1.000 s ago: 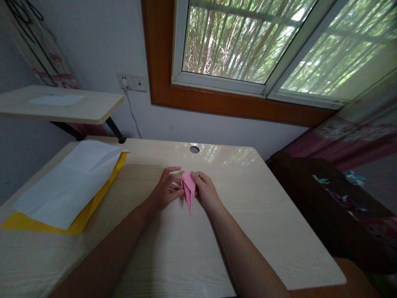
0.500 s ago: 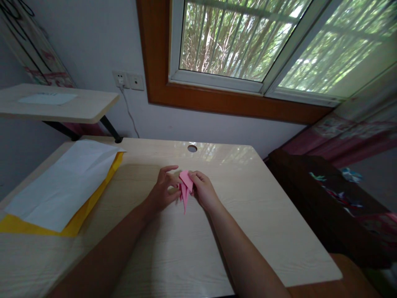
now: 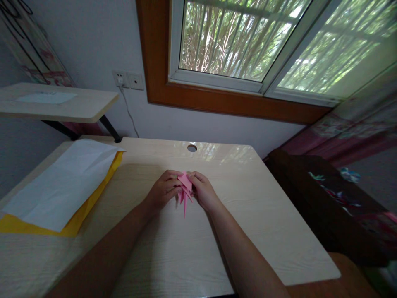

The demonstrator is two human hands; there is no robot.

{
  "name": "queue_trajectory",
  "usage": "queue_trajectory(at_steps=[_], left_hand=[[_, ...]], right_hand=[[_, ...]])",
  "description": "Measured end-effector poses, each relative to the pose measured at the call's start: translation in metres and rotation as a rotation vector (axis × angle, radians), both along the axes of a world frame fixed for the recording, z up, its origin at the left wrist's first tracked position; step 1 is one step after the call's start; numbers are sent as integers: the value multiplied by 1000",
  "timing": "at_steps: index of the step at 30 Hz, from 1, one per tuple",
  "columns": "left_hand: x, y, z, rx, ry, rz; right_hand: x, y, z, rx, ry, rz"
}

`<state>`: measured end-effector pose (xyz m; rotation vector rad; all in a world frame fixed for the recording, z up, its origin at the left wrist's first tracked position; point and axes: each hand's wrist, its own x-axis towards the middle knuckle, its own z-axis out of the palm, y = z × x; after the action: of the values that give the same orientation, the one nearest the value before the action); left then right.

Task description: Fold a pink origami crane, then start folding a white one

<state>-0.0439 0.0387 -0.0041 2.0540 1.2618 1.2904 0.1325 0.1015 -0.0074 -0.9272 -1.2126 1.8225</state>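
A small folded pink paper (image 3: pixel 185 188) with a long point toward me sits between both my hands over the middle of the light wooden desk (image 3: pixel 263 215). My left hand (image 3: pixel 163 191) pinches its left side with fingers curled onto it. On the paper's right side my right hand (image 3: pixel 202 191) grips the upper edge. The paper's upper part is partly hidden by my fingers.
White sheets (image 3: pixel 62 182) lie on yellow paper (image 3: pixel 79 219) at the desk's left. A cable hole (image 3: pixel 192 147) is at the far edge. A raised side shelf (image 3: pixel 62 105) stands left, wall sockets (image 3: pixel 128 80) behind it, a dark patterned seat (image 3: pixel 325 198) to the right.
My left hand's fingers, spread a second ago, have closed onto the pink paper. The paper has become narrower and more folded. The view shifted slightly.
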Motion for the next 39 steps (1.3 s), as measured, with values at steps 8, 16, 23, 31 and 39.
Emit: queue_trajectory(at_steps=[8, 16, 23, 31, 39], left_hand=[[1, -3, 6, 34, -53, 50], [1, -4, 10, 44, -113, 137], [0, -3, 7, -85, -217, 184], [-2, 2, 1, -211, -468, 161], [0, 3, -7, -535, -838, 0]], right_hand=[[0, -1, -1, 46, -2, 25], [-1, -5, -3, 145, 7, 51], [0, -10, 1, 251, -53, 79], [1, -12, -4, 391, -148, 118], [3, -13, -4, 394, -125, 102]])
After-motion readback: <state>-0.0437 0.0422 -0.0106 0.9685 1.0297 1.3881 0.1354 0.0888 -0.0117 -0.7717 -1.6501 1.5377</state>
